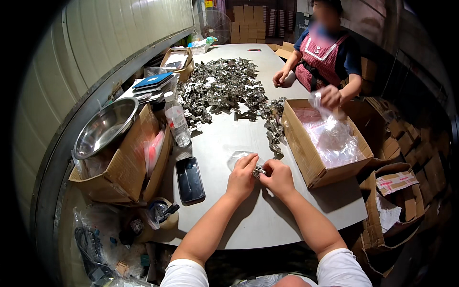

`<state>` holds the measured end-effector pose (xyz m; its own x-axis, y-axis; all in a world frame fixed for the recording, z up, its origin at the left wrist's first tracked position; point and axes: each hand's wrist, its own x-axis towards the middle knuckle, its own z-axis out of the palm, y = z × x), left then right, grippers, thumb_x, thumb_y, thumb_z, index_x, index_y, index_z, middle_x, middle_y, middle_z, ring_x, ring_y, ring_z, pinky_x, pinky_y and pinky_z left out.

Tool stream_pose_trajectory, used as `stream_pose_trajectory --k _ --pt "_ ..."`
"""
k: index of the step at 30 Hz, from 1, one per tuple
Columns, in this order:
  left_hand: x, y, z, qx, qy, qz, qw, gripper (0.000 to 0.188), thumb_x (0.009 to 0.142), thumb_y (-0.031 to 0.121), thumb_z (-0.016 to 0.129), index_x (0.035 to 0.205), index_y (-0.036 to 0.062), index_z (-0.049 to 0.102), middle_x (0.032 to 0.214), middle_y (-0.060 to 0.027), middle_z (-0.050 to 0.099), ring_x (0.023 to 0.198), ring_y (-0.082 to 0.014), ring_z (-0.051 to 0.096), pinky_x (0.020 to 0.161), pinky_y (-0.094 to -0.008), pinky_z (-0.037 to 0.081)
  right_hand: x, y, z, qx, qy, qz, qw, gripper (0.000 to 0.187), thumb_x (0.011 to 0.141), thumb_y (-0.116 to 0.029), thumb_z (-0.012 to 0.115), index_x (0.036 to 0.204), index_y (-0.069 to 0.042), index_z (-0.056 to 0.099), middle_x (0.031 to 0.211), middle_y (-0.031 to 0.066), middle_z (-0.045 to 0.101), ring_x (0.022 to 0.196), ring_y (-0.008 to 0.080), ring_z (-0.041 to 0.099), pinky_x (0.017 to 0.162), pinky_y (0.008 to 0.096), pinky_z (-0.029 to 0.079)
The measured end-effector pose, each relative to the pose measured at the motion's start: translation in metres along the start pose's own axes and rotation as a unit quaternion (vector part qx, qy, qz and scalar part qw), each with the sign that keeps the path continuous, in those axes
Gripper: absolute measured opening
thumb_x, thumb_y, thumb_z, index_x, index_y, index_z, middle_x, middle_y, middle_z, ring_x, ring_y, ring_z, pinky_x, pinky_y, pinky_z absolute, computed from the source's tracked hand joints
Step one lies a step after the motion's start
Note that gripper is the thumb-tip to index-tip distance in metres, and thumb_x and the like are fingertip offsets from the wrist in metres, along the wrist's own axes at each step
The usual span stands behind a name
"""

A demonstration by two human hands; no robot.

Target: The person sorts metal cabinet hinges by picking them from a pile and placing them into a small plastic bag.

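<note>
Head view, and everything tightens around a small cluster of shiny metal pieces [258, 171], low over the table [239, 229] and right between two bare hands. The right hand [279, 179] has thumb and forefinger pinched on the cluster; the left hand [242, 178] crowds in from the other side, fingers together, though whether it grips metal or film I can't tell. A clear plastic bag [233, 160] pokes out just beyond those fingers, its mouth hidden.

Here's the danger: thin film could snag on a metal edge and tear, and a slack pinch might let a piece drop. Close ahead, a trail of loose parts [273, 136] runs off the big heap [222, 86]; a stray elbow or sleeve might mix them in. Left of the hands, the phone [190, 181] lies flat, and behind it the bottle [177, 120] stands upright, which a wide swing of the left arm could topple.
</note>
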<state>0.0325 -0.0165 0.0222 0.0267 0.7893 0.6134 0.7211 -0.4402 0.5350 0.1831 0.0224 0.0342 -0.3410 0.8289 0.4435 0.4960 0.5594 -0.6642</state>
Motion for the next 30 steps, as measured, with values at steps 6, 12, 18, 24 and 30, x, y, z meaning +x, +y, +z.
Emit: stream_pose_trajectory --k 6,12,18,24,30 --pt "0.001 0.006 -0.001 0.041 0.024 0.017 0.999 0.051 0.071 -0.012 0.05 0.121 -0.0055 0.055 0.128 -0.0159 0.052 0.118 -0.0346 0.051 0.101 -0.0395 0.043 0.003 0.011 -0.002 0.415 0.035 0.248 0.875 0.015 0.082 -0.003 0.067 0.083 -0.003 0.052 0.075 0.0055 0.062 0.065 0.0126 0.063 0.058 0.0244 0.053" --pt "-0.004 0.025 0.008 0.002 -0.008 0.097 0.995 0.053 0.076 -0.009 0.054 0.129 -0.005 0.05 0.138 -0.015 0.045 0.131 -0.0342 0.042 0.104 -0.04 0.041 -0.008 -0.013 0.004 0.123 0.1 0.049 0.986 0.012 0.074 -0.001 0.065 0.073 -0.001 0.054 0.066 0.0111 0.056 0.059 0.0246 0.056 0.058 0.0348 0.047" --pt "-0.004 0.015 0.005 -0.04 0.02 0.069 0.997 0.069 0.066 -0.01 0.063 0.133 -0.0051 0.046 0.141 -0.0166 0.043 0.13 -0.0348 0.043 0.103 -0.038 0.042 -0.014 -0.015 0.005 0.014 0.108 -0.153 0.982 0.012 0.07 0.0 0.068 0.074 -0.005 0.058 0.074 0.0109 0.056 0.062 0.0315 0.058 0.058 0.0396 0.05" --pt "-0.005 0.009 0.007 -0.056 -0.015 0.071 0.996 0.077 0.065 -0.009 0.066 0.138 -0.002 0.041 0.145 -0.0154 0.037 0.13 -0.0317 0.044 0.091 -0.0345 0.052 -0.007 -0.01 0.008 -0.013 0.111 -0.156 0.981 0.021 0.069 0.0 0.071 0.085 -0.006 0.058 0.076 0.0116 0.058 0.067 0.0319 0.061 0.059 0.0403 0.051" --pt "0.0 0.014 -0.004 -0.154 -0.051 -0.031 0.986 0.066 0.073 0.002 0.057 0.137 -0.0011 0.043 0.144 -0.0149 0.039 0.129 -0.0339 0.046 0.069 -0.0296 0.056 -0.008 0.002 -0.008 -0.124 0.117 -0.217 0.961 0.022 0.069 -0.004 0.069 0.085 -0.011 0.055 0.077 0.0076 0.059 0.067 0.0279 0.062 0.055 0.0372 0.05"
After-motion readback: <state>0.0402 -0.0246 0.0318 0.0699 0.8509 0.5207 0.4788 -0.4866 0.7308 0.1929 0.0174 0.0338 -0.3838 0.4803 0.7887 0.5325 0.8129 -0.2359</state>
